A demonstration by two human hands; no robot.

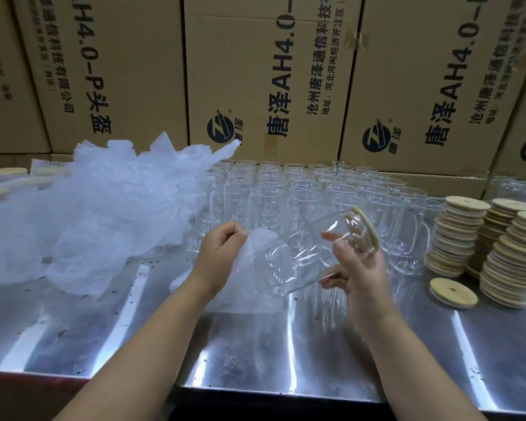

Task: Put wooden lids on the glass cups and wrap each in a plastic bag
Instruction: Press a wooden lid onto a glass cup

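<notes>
A glass cup (310, 247) lies tilted in the air above the steel table, its mouth up and to the right and capped with a wooden lid (365, 230). My right hand (357, 270) grips the cup near its lidded end. The cup's base points into the mouth of a clear plastic bag (249, 278). My left hand (222, 253) pinches the bag's upper edge. The bag hangs down to the table between my hands.
Several rows of bare glass cups (286, 189) stand at the back centre. Stacks of wooden lids (486, 247) and one loose lid (453, 292) sit at right. A heap of plastic bags (97, 214) fills the left. Lidded cups (0, 180) stand far left. Cardboard boxes (255, 71) wall the back.
</notes>
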